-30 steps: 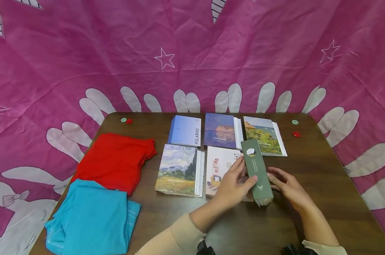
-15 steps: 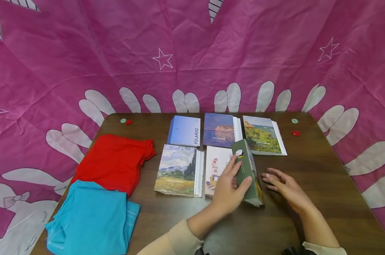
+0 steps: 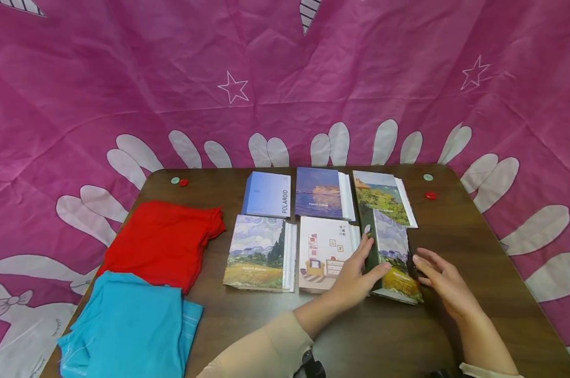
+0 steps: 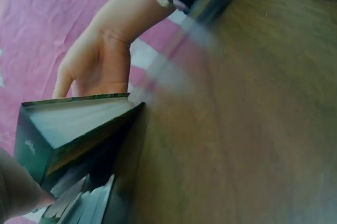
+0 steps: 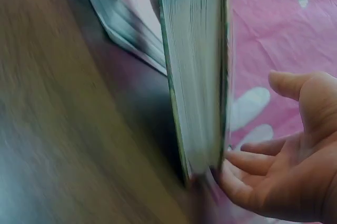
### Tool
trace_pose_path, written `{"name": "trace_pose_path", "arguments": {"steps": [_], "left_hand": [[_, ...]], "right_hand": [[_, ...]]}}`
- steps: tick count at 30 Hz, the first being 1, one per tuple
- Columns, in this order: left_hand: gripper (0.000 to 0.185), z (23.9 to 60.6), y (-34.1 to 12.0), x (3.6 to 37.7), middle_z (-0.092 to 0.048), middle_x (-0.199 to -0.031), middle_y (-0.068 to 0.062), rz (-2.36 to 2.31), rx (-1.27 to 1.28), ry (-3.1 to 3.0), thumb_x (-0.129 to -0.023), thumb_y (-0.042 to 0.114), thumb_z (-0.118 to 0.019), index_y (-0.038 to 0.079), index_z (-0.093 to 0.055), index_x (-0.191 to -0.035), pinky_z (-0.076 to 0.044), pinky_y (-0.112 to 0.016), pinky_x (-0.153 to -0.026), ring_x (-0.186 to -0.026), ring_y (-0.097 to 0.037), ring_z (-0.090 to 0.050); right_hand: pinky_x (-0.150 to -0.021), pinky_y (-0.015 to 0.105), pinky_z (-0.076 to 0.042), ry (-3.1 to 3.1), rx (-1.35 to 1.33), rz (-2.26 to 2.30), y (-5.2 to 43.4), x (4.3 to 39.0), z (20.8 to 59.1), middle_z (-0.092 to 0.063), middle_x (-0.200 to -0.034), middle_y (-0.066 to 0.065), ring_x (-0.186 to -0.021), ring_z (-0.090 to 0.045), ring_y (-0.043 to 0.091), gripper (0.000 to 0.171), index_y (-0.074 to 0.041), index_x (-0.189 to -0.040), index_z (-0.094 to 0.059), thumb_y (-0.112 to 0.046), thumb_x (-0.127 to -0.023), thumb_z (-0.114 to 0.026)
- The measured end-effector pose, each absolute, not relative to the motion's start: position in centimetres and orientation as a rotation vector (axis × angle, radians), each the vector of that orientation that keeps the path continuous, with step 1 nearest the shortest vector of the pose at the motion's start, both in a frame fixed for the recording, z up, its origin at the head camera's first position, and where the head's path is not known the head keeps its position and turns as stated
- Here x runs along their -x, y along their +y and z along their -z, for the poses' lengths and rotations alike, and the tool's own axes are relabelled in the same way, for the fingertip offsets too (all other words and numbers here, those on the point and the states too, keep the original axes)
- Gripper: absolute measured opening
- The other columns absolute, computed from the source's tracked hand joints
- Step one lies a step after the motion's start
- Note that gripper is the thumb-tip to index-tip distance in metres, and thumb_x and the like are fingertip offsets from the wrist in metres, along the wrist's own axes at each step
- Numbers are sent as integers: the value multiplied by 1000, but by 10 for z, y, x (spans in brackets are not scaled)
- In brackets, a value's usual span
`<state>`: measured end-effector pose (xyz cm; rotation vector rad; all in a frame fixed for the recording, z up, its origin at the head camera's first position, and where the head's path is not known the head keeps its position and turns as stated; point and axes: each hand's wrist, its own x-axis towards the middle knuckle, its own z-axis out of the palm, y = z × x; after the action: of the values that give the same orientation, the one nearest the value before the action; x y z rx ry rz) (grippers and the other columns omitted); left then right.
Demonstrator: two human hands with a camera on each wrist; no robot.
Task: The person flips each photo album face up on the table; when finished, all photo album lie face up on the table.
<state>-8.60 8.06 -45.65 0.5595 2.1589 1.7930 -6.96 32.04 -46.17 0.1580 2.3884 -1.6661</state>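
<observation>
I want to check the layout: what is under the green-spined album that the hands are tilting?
Under the green-spined album only the bare wooden table shows. Its lower edge rests there. The left hand grips its spine and hides that side.

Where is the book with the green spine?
In the head view the green-spined book leans tilted on the table's right side, between the left hand and right hand, beside the room-picture album.

Dk-green album (image 3: 392,257) w/ painted landscape cover, red cloth (image 3: 164,242), blue cloth (image 3: 126,332), pink star-print backdrop (image 3: 124,79).
</observation>
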Motion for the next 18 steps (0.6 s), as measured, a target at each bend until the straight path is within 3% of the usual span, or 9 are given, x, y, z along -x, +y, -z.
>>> {"name": "trace_pose_path", "arguments": {"steps": [2,4,7,10,12,18], "left_hand": [[72,456,86,85,-9,-168,1,-1737,-573,2159,-104,46,-51,13,-24,-161,-25,-40,-122,-152,-19,-18],[74,457,92,84,-9,-168,3,-1677,-598,2164,-103,50,-50,14,-23,-162,-27,-40,-121,-152,-18,-19],[76,457,99,85,-9,-168,4,-1639,-605,2134,-103,52,-49,14,-21,-162,-31,-35,-119,-151,-15,-21],[75,456,104,89,-12,-168,3,-1661,-530,2066,-103,50,-49,13,-22,-162,-33,-31,-117,-149,-14,-25],[73,455,107,92,-15,-168,3,-1684,-457,2021,-103,48,-49,12,-24,-161,-31,-30,-118,-149,-13,-25],[73,459,115,99,-23,-166,-2,-1755,-322,1853,-102,45,-49,8,-26,-160,-29,-28,-118,-148,-16,-30]], "right_hand": [[-79,15,-50,2450,-181,1590,328,69,460,-34,-152,36,-106,-42,-15,66,9,-155,-25,-35,-109,-45],[-80,16,-49,2510,-202,1507,334,68,456,-37,-151,37,-113,-47,-2,68,8,-155,-24,-37,-109,-45],[-97,38,-51,2550,-224,1442,342,69,452,-36,-150,39,-129,-48,31,72,8,-156,-21,-38,-108,-47],[-105,66,-37,2550,-241,1420,346,70,449,-33,-151,41,-138,-33,54,78,8,-157,-16,-40,-106,-49],[-105,74,-30,2550,-251,1401,347,72,449,-29,-151,42,-139,-29,58,82,9,-157,-13,-42,-105,-51],[-106,70,-33,2613,-287,1309,349,71,450,-29,-151,43,-138,-32,59,86,12,-156,-14,-44,-104,-53]]}}
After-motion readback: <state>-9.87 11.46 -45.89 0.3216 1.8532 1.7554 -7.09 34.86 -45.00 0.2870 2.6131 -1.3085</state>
